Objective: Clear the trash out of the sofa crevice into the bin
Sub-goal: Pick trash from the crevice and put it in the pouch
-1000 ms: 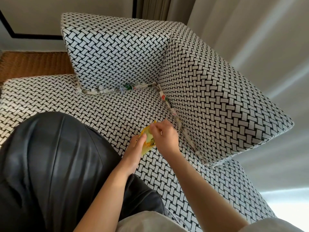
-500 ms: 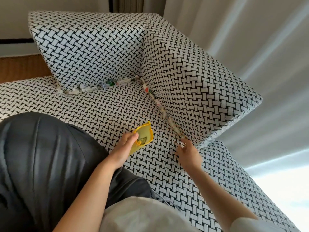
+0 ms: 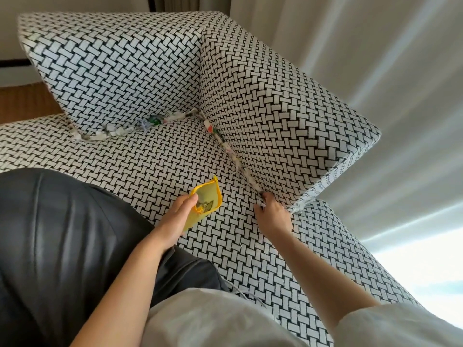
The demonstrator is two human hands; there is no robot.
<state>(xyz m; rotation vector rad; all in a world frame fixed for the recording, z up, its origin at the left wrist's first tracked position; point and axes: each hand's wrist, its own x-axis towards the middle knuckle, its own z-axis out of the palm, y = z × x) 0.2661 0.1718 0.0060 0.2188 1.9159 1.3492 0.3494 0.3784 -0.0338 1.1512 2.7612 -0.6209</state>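
Woven-print sofa [image 3: 150, 159], left hand [image 3: 175, 219] clamped on yellow packet [image 3: 204, 205], print blurred; right hand [image 3: 271, 216] at crevice trash [image 3: 226, 149], grip unclear.

This is a home living room (so it looks): a big patterned sofa [image 3: 150, 71], long pale curtains [image 3: 375, 71], a wooden floor [image 3: 25, 101].

Crumpled wrappers [image 3: 212, 128] along the crevice of the woven-pattern sofa [image 3: 275, 108]

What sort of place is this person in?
Most likely a living room in a home: a sofa in black-and-white woven fabric with wrappers wedged in its crevice, pale curtains lit by daylight behind it, and a strip of wooden floor at the left.
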